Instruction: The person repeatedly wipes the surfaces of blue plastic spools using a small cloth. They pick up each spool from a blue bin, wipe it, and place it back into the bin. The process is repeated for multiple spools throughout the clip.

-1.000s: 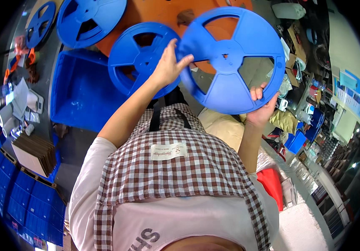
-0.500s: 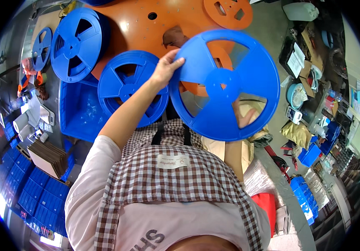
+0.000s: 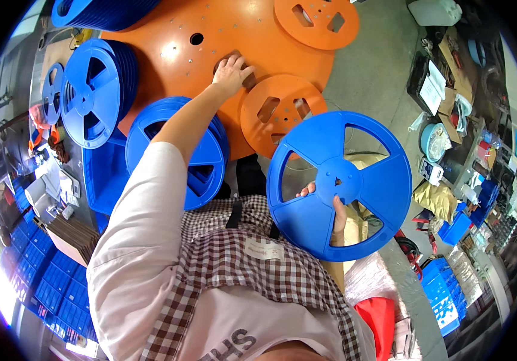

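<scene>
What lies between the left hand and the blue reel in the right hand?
In the head view, an orange slotted disc lies between the left hand and the blue reel.

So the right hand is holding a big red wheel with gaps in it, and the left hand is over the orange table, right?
Not quite: the wheel is blue, not red. The head view shows it in the right hand, with the left hand over the orange table.
</scene>
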Demonstrator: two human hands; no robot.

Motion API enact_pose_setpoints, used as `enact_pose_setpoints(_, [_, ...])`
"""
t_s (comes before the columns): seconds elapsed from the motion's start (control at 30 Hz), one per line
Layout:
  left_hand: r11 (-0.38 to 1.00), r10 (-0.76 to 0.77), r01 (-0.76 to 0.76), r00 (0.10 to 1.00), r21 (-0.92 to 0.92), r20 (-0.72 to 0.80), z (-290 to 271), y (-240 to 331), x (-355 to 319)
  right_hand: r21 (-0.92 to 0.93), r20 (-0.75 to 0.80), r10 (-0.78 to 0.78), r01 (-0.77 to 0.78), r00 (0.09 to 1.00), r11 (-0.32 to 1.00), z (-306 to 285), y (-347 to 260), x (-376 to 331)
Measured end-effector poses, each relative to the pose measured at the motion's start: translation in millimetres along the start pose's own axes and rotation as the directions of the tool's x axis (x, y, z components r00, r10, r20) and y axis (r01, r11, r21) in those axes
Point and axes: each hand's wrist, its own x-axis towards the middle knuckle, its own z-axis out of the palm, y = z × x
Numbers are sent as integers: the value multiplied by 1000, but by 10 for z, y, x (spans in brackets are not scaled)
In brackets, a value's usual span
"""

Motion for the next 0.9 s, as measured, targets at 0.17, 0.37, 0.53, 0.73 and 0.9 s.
enact_pose_setpoints(0.17, [822,-332,365,931,-436,153,-480,-84,-36,173,149,-78,52,986,984,48,-26,123])
enact_pose_setpoints(0.37, [668,-391,80,884,-740,-257,-1849,-140,-1199,221,444,103,-221,890,950,597,-360,389])
enact_pose_setpoints(0.53, [846,-310,-112,691,-521,-653,-2996,502,-2423,48,535,197,-263,821,964,1237,-116,358])
enact_pose_setpoints(0.73, [937,-221,-104,562,-333,-797,-3064,1002,-3071,-382,490,483,-319,726,867,1670,678,9])
enact_pose_setpoints(0.9, [933,-309,22,564,-360,-766,-2687,1149,-4028,-456,347,770,-621,535,637,1834,1301,-488])
